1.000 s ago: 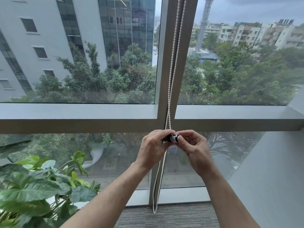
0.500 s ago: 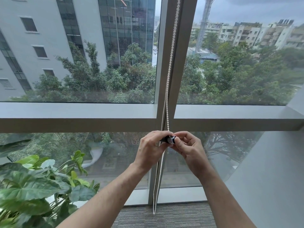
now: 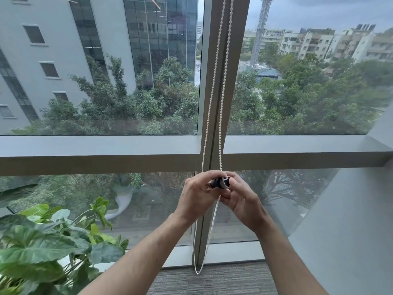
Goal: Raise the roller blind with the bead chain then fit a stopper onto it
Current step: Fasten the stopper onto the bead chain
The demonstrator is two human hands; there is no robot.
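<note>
The window mullion (image 3: 214, 103), the grey upright between two glass panes, is the landmark here: a leafy potted plant (image 3: 49, 248) stands low and well to its left, and no blind fabric shows anywhere in view, so the raising looks done, though the roller itself is out of frame above. One bead chain (image 3: 219, 81) hangs down the face of the mullion as two white strands, its loop ending just above the carpet at the mullion's foot. Two hands meet in front of the mullion just below its crossbar: the left hand (image 3: 196, 199) is curled around the dark end of the single stopper (image 3: 222, 182), and the right hand (image 3: 241, 200) pinches its pale rounded end, with the right-hand strand running down into the stopper between them. The step in hand seems to be the fitting itself. The next move likely calls for seating a bead squarely in the stopper's slot and pressing the two halves shut; whether they have already latched cannot be told, since fingers cover the seam.
</note>
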